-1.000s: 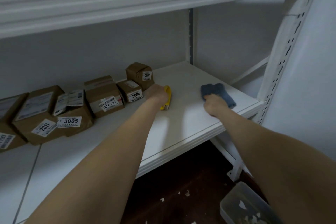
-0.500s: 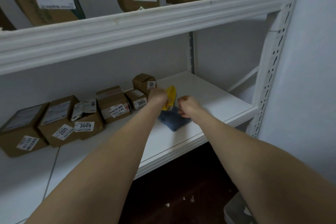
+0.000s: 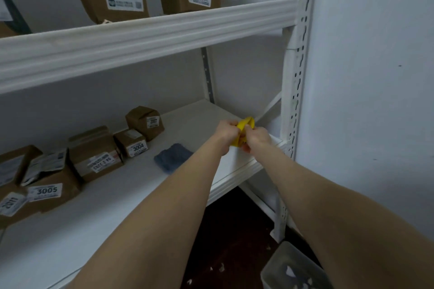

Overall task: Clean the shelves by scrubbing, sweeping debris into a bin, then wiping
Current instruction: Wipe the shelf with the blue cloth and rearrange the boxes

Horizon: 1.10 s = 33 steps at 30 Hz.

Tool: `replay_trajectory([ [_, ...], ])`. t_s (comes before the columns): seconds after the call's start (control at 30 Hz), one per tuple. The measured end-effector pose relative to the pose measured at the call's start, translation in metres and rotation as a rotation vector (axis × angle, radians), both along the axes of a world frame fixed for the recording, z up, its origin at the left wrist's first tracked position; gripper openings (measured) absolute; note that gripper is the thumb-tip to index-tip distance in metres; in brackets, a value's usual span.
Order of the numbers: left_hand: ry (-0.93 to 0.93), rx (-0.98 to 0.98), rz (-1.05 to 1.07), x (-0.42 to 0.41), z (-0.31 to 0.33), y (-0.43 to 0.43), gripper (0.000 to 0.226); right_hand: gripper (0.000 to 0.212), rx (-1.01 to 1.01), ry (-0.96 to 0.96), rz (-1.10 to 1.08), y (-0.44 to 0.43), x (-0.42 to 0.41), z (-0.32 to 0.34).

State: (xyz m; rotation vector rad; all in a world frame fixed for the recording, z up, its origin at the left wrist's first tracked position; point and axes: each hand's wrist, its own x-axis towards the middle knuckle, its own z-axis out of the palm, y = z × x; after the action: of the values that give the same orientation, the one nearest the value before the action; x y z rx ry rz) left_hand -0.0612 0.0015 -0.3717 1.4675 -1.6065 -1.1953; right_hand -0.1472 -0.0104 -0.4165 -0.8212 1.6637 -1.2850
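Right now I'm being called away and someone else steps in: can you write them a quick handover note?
The left hand and right hand both grip the yellow plastic scrubbing tool over the right end of the white shelf.
The blue folded cloth lies loose on that shelf, near small brown cardboard boxes.
The grey plastic bin on the floor holds white scraps; a few lie beside it.
Left, probably: finish scrubbing, then wiping.

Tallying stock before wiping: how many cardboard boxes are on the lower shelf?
5, in a row from right to left: box 2007, box 3004, a larger box, box 3005, box 2011 at the frame's edge. More may lie hidden beyond it.
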Motion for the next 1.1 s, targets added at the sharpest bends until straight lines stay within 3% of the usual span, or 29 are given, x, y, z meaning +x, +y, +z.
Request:
replay_trajectory([
  [0.13, -0.033, 0.031, -0.006, -0.010, -0.010, -0.013, 0.031, 0.037, 0.047, -0.033, -0.005, -0.013, -0.008, -0.011],
  [0.23, 0.043, 0.058, 0.005, -0.009, -0.015, -0.019, 0.022, 0.040, 0.038, 0.013, 0.051, -0.008, -0.006, -0.002],
  [0.33, 0.097, 0.050, 0.035, 0.003, -0.013, -0.018, 0.028, 0.044, 0.036, 0.110, 0.046, -0.002, -0.007, 0.005],
  [0.47, -0.140, -0.059, 0.057, 0.041, -0.013, -0.012, 0.041, 0.048, 0.130, 0.389, -0.169, 0.012, -0.004, 0.019],
  [0.57, -0.400, -0.155, 0.086, 0.077, -0.018, -0.003, 0.041, 0.032, -0.060, 0.598, -0.254, 0.028, 0.010, 0.031],
  [0.67, -0.583, -0.184, 0.133, 0.108, -0.023, 0.009, 0.038, 0.026, -0.245, 0.800, -0.038, 0.037, 0.043, 0.036],
  [0.77, -0.767, -0.162, 0.107, 0.130, -0.027, 0.015, 0.034, 0.032, -0.217, 0.894, 0.361, 0.041, 0.085, 0.028],
  [0.9, -0.818, -0.151, 0.062, 0.145, -0.039, 0.014, 0.033, 0.034, -0.076, 0.974, 0.717, 0.036, 0.129, -0.007],
  [1.1, -0.832, -0.064, -0.024, 0.144, -0.065, -0.030, 0.027, 0.039, 0.188, 1.002, 0.720, -0.016, 0.146, -0.034],
])
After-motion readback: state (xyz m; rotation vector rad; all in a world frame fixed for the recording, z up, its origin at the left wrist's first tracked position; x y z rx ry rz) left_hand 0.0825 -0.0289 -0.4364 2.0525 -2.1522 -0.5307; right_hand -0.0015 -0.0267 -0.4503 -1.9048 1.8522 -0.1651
